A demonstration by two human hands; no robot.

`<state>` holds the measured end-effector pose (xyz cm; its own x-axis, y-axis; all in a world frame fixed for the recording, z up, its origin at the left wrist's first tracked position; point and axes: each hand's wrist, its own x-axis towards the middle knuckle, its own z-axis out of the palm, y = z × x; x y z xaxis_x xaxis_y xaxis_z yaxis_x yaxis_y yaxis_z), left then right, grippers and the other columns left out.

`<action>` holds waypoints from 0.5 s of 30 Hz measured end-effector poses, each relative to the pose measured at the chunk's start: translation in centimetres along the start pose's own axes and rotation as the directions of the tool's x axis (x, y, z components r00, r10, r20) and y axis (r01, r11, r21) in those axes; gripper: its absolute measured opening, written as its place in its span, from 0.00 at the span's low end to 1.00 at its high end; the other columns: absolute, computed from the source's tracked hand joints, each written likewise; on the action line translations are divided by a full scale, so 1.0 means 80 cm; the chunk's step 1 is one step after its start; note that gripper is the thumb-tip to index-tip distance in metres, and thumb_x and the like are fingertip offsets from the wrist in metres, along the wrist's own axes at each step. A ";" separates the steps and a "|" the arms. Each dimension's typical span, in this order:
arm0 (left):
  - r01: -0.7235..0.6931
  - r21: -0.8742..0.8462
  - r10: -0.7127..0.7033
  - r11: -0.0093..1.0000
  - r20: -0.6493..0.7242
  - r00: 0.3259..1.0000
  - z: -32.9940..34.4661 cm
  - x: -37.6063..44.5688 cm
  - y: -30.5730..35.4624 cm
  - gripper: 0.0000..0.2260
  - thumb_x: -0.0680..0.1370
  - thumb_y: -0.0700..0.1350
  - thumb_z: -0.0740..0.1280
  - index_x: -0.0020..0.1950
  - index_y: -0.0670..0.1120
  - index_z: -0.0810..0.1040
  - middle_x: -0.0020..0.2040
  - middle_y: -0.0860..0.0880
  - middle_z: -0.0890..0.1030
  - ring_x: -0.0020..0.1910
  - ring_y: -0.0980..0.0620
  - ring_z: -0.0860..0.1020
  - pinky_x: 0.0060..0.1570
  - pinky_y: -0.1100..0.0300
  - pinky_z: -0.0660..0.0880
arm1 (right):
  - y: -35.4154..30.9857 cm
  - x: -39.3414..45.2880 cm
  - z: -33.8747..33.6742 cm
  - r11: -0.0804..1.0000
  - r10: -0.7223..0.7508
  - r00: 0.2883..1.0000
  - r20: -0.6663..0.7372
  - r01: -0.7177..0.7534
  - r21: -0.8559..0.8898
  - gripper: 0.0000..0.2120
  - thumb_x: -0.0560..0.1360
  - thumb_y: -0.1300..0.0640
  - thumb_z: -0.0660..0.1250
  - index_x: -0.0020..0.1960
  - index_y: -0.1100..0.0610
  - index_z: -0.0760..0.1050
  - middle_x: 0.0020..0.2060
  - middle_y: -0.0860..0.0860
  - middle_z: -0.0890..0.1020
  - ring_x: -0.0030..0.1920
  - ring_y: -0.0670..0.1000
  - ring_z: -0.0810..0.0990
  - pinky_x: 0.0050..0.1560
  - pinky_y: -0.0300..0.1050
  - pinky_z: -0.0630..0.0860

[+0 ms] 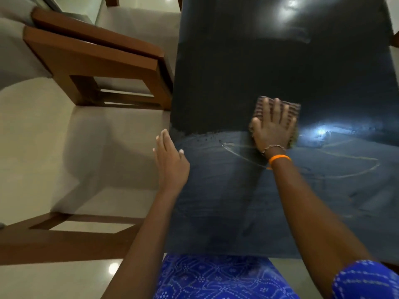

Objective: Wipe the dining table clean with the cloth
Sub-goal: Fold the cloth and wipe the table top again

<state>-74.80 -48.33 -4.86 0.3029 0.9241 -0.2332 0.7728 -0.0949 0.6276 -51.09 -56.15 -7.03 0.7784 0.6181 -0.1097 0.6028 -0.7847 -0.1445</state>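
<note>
Right hand (273, 126) at frame centre, fingers straight and spread, no curled grip, pressing flat on folded striped cloth (278, 112) to spread pressure over dark bench (237, 61). Left hand (169, 159) open at the bench's left edge, holding nothing, probably bracing. Wet streaks across lower half; upper half apparently still unwiped. Wooden chairs (97, 57) upper left.

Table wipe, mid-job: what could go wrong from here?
The right hand presses flat on the folded cloth, not gripping it, so the cloth may slip out. The table shows streaks and a ring mark near the person; strokes may smear rather than lift them. The left hand at the table edge could leave fresh prints.
</note>
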 end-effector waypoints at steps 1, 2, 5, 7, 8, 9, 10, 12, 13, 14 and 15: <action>0.018 -0.035 -0.017 0.999 0.027 0.999 -0.005 -0.002 -0.007 0.29 0.79 0.38 0.59 0.76 0.43 0.48 0.77 0.44 0.53 0.76 0.47 0.50 0.74 0.53 0.48 | -0.033 -0.007 0.006 0.997 -0.072 0.997 0.013 0.072 -0.006 0.30 0.78 0.46 0.55 0.76 0.47 0.48 0.77 0.52 0.49 0.77 0.57 0.46 0.74 0.63 0.42; 0.031 -0.067 -0.027 0.997 0.063 0.998 -0.011 -0.004 -0.014 0.28 0.79 0.37 0.57 0.76 0.43 0.49 0.77 0.44 0.54 0.76 0.47 0.50 0.74 0.53 0.49 | -0.070 -0.017 0.013 0.989 -0.145 0.989 0.026 0.146 -0.006 0.30 0.78 0.46 0.54 0.76 0.46 0.48 0.77 0.52 0.49 0.77 0.57 0.45 0.73 0.63 0.41; 0.012 -0.085 -0.002 0.996 0.121 0.993 -0.026 -0.010 -0.031 0.25 0.79 0.33 0.54 0.75 0.40 0.52 0.76 0.41 0.57 0.75 0.45 0.52 0.74 0.54 0.51 | -0.180 -0.057 0.031 0.917 -0.398 0.913 0.089 0.396 0.041 0.30 0.77 0.45 0.54 0.76 0.46 0.49 0.77 0.52 0.50 0.77 0.58 0.45 0.72 0.62 0.38; -0.030 -0.109 0.040 0.994 0.096 0.995 -0.034 -0.015 -0.040 0.24 0.77 0.29 0.53 0.73 0.38 0.59 0.71 0.38 0.64 0.72 0.42 0.61 0.70 0.59 0.58 | -0.223 -0.090 0.040 0.830 -0.556 0.818 0.150 0.554 0.056 0.29 0.76 0.46 0.55 0.76 0.46 0.53 0.77 0.51 0.52 0.77 0.57 0.46 0.72 0.61 0.38; -0.030 -0.115 0.039 0.993 0.076 0.996 -0.037 -0.018 -0.045 0.23 0.76 0.29 0.53 0.71 0.38 0.62 0.69 0.38 0.67 0.69 0.42 0.65 0.65 0.64 0.60 | -0.231 -0.102 0.044 0.793 -0.605 0.777 0.173 0.607 0.048 0.28 0.76 0.46 0.55 0.75 0.46 0.55 0.77 0.50 0.53 0.77 0.56 0.47 0.72 0.61 0.39; -0.013 -0.114 0.021 0.993 0.069 0.997 -0.040 -0.023 -0.048 0.22 0.77 0.30 0.53 0.71 0.39 0.63 0.68 0.39 0.68 0.68 0.43 0.66 0.61 0.68 0.60 | -0.230 -0.110 0.046 0.772 -0.631 0.755 0.179 0.635 0.042 0.28 0.76 0.46 0.55 0.75 0.47 0.55 0.77 0.50 0.54 0.77 0.56 0.48 0.72 0.60 0.40; 0.011 -0.108 -0.003 0.994 0.075 0.997 -0.043 -0.027 -0.052 0.23 0.77 0.30 0.53 0.72 0.39 0.61 0.70 0.40 0.66 0.69 0.44 0.65 0.60 0.68 0.58 | -0.223 -0.112 0.046 0.765 -0.639 0.750 0.168 0.642 0.042 0.28 0.77 0.46 0.54 0.75 0.47 0.55 0.77 0.49 0.54 0.77 0.55 0.48 0.73 0.59 0.41; 0.052 -0.109 -0.039 0.993 0.112 0.993 -0.044 -0.034 -0.055 0.24 0.79 0.32 0.53 0.75 0.40 0.56 0.72 0.41 0.62 0.71 0.46 0.63 0.63 0.65 0.59 | -0.200 -0.110 0.042 0.775 -0.630 0.765 0.132 0.631 0.037 0.28 0.78 0.45 0.52 0.76 0.46 0.52 0.77 0.48 0.54 0.77 0.53 0.49 0.73 0.56 0.42; 0.052 -0.116 -0.037 0.992 0.133 0.990 -0.043 -0.036 -0.055 0.24 0.79 0.32 0.52 0.75 0.41 0.55 0.73 0.42 0.62 0.71 0.46 0.63 0.64 0.64 0.59 | -0.185 -0.107 0.038 0.786 -0.616 0.779 0.115 0.617 0.033 0.27 0.78 0.45 0.52 0.76 0.46 0.51 0.77 0.47 0.53 0.77 0.52 0.49 0.74 0.56 0.42; 0.039 -0.121 -0.021 0.992 0.149 0.989 -0.042 -0.036 -0.053 0.24 0.79 0.32 0.52 0.75 0.41 0.55 0.72 0.41 0.62 0.70 0.46 0.63 0.65 0.62 0.60 | -0.166 -0.101 0.034 0.806 -0.591 0.800 0.104 0.591 0.033 0.27 0.78 0.44 0.52 0.76 0.45 0.51 0.77 0.46 0.53 0.77 0.52 0.49 0.74 0.55 0.43; 0.021 -0.124 -0.001 0.992 0.157 0.988 -0.040 -0.036 -0.049 0.24 0.79 0.32 0.52 0.75 0.41 0.56 0.72 0.41 0.63 0.70 0.46 0.64 0.65 0.62 0.60 | -0.144 -0.094 0.029 0.830 -0.557 0.825 0.097 0.557 0.035 0.28 0.78 0.45 0.52 0.76 0.45 0.51 0.77 0.46 0.53 0.77 0.52 0.49 0.74 0.56 0.44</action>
<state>-80.47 -49.41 -4.30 0.3858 0.8547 -0.3473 0.7039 -0.0294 0.7096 -64.28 -51.68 -6.82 0.2889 0.9515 -0.1058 0.9274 -0.3056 -0.2157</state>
